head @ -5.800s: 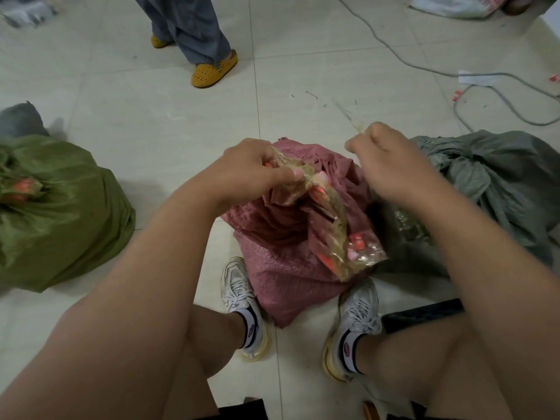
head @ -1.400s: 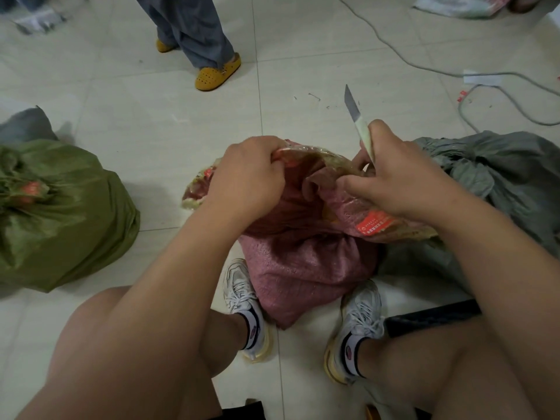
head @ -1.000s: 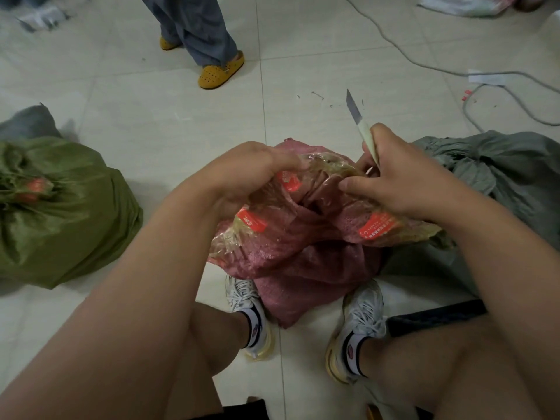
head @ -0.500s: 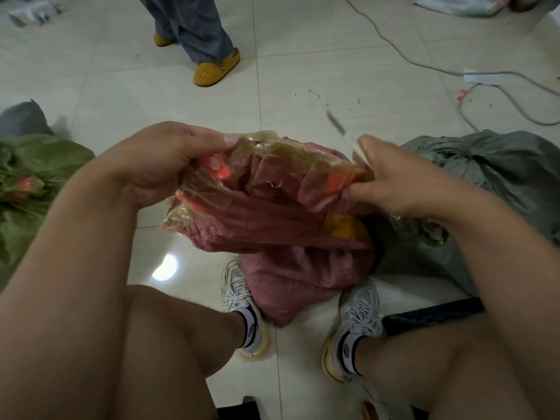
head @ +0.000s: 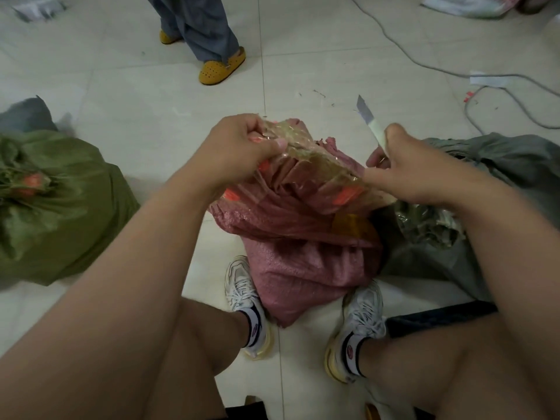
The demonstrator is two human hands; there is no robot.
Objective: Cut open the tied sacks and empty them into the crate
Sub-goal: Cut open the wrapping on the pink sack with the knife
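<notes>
while the pink sack [head: 303, 253] stands on the floor between the shoes, left hand [head: 239, 150] pinches its taped mouth, right hand [head: 415, 174] grips mouth and knife [head: 371, 124], blade up.

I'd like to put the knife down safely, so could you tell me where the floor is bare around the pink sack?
Bare tile lies between the green sack and the pink sack, and ahead of the pink sack toward the yellow shoe. The right is crowded: the grey sack presses against the pink one, with a cable beyond.
</notes>
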